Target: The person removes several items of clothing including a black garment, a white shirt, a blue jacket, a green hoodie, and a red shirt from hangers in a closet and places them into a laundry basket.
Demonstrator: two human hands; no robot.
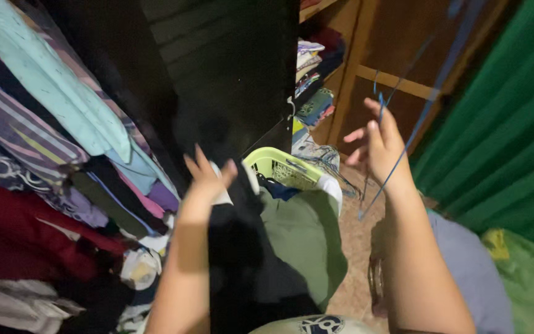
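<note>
Your left hand (205, 179) is raised in front of the dark cabinet (217, 74). Its grip is clamped on the top edge of a black garment (248, 266), thumb on one side and fingers spread on the other. The garment hangs straight down from that hand to the bottom edge of the view, in front of your body.

Your right hand (381, 145) is raised to the right, well apart from the left. Its fingers are partly apart; a thin blue hanger (403, 154) passes across the palm and fingers. You cannot tell from this view whether the grip is closed on the hanger or the hanger only rests against the hand. The hanger's wire runs from upper right, near the wooden frame (366, 68), down past the wrist to a point just above the floor (353, 247).

Between your forearms sits a yellow-green basket (276, 164), with an olive cloth (307, 241) draped over its near side, just beside the black garment.

To your left, stacked folded clothes (50, 142) fill the shelves. To the right stands a green corrugated wall (508, 136). More folded fabric (313, 105) lies behind the basket.
</note>
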